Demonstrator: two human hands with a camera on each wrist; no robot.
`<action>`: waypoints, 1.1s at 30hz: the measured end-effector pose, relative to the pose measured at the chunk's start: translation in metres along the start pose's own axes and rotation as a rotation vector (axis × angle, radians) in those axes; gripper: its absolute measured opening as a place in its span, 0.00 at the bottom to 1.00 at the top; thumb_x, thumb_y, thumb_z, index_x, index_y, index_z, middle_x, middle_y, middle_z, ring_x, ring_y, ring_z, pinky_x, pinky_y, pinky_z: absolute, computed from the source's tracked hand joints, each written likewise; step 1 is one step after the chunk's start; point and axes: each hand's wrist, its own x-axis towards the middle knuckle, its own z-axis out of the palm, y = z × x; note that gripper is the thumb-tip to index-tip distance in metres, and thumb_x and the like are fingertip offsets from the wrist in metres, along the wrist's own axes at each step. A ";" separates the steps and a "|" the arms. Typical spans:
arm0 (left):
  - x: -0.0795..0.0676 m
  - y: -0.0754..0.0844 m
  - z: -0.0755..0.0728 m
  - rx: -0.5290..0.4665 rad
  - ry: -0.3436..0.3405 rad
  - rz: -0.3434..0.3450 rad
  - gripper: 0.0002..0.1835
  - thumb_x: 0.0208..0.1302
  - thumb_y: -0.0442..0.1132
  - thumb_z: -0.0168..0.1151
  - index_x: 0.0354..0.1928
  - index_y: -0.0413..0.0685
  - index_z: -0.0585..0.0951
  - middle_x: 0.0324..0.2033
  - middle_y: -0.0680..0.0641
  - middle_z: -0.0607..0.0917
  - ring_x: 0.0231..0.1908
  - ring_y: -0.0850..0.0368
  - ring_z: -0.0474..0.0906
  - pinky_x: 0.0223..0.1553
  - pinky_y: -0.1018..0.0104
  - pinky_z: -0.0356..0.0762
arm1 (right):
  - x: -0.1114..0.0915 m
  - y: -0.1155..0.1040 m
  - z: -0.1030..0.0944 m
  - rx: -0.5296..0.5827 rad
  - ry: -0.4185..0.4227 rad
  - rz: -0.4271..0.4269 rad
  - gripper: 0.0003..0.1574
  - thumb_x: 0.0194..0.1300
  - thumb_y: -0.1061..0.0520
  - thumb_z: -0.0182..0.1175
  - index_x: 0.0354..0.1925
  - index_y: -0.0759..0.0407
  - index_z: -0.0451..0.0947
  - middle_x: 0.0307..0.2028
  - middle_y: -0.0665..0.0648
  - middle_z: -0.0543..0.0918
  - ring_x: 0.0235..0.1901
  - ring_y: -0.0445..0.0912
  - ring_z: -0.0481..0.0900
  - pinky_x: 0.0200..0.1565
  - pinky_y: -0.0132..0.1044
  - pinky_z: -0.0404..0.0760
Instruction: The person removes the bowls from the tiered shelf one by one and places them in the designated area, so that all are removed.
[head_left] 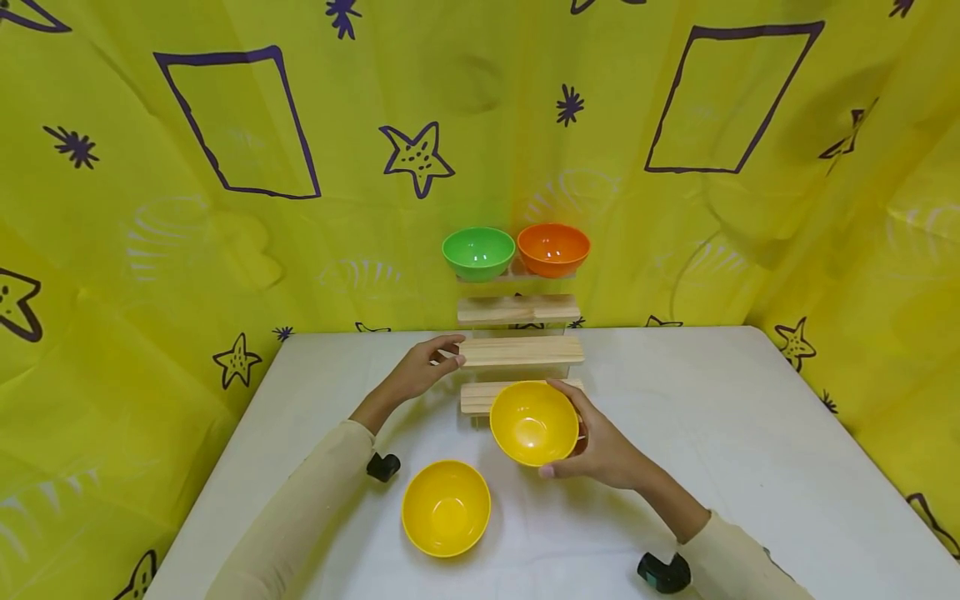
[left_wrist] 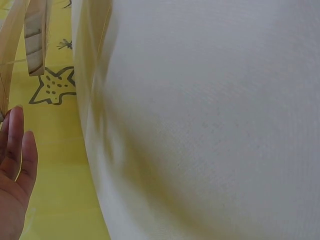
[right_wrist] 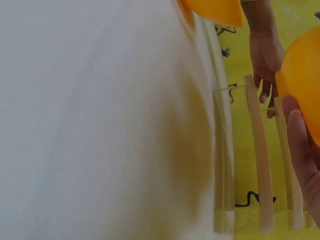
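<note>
A stepped stand with several wooden planks (head_left: 521, 351) and clear sides stands at the back of the table. My left hand (head_left: 425, 367) holds the left end of one plank between thumb and fingers; in the left wrist view the fingertips (left_wrist: 16, 114) are right at the wood. My right hand (head_left: 611, 446) grips a yellow bowl (head_left: 532, 422) by its right side, thumb at the near rim, and the bowl overlaps the lowest plank (head_left: 476, 398). A second yellow bowl (head_left: 446, 509) sits upright on the table. On the top plank are a green bowl (head_left: 478, 254) and an orange bowl (head_left: 554, 250).
The table (head_left: 750, 433) has a white cover. A yellow drawn-on cloth (head_left: 480, 150) hangs behind and along both sides, close behind the stand. Black wrist devices show by the left sleeve (head_left: 315, 500) and the right sleeve (head_left: 738, 558).
</note>
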 end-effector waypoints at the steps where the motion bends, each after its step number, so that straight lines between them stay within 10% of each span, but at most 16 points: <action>1: 0.000 0.000 0.000 -0.004 0.001 0.002 0.26 0.74 0.46 0.59 0.70 0.47 0.73 0.57 0.39 0.82 0.48 0.45 0.80 0.48 0.55 0.80 | -0.001 0.000 0.000 0.005 -0.005 0.001 0.68 0.50 0.54 0.80 0.78 0.49 0.48 0.66 0.65 0.66 0.52 0.59 0.77 0.45 0.40 0.86; 33: -0.001 0.000 0.001 0.012 0.003 0.003 0.26 0.74 0.47 0.59 0.70 0.48 0.73 0.57 0.40 0.82 0.48 0.46 0.80 0.46 0.58 0.80 | -0.023 0.003 0.001 0.047 -0.090 0.033 0.73 0.48 0.59 0.79 0.79 0.52 0.43 0.70 0.66 0.61 0.53 0.59 0.78 0.47 0.41 0.85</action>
